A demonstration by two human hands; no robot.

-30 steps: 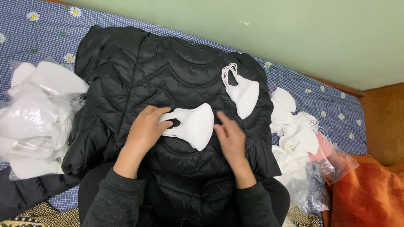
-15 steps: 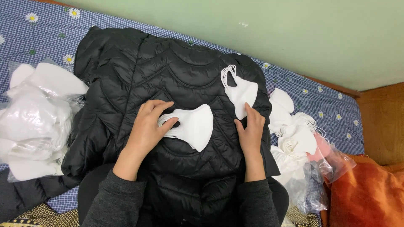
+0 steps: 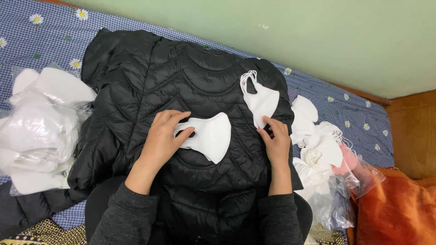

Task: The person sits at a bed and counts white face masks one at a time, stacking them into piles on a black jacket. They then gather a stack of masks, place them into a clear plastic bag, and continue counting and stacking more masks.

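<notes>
We pin a white face mask (image 3: pixel 211 136) flat with our left hand (image 3: pixel 161 136): the fingers lie spread over the mask's ear-loop end, pressing down on it rather than closing around it, so that hand's grip is open and resting on the mask. This keeps the mask from sliding on the slippery black quilted jacket (image 3: pixel 181 104) that serves as our working surface, spread across our lap and the bed.

Our right hand (image 3: pixel 276 140) reaches toward a 2nd mask (image 3: pixel 261 102), its fingertips touching that mask's lower tip; the fingers are loosely curled and open, holding nothing. That mask lies folded with its loops bunched at the top, just up and to the right of the 1st.

Further out, a loose heap of white masks (image 3: pixel 318 145) sits at our right, partly in a clear plastic bag (image 3: pixel 345 190), close enough to draw from. At our left, a larger clear bag of masks (image 3: pixel 38 127) rests on the bed. Underneath, a blue checked bedsheet with daisies (image 3: pixel 41 36) shows, and an orange cloth (image 3: pixel 395 208) lies at far right.
</notes>
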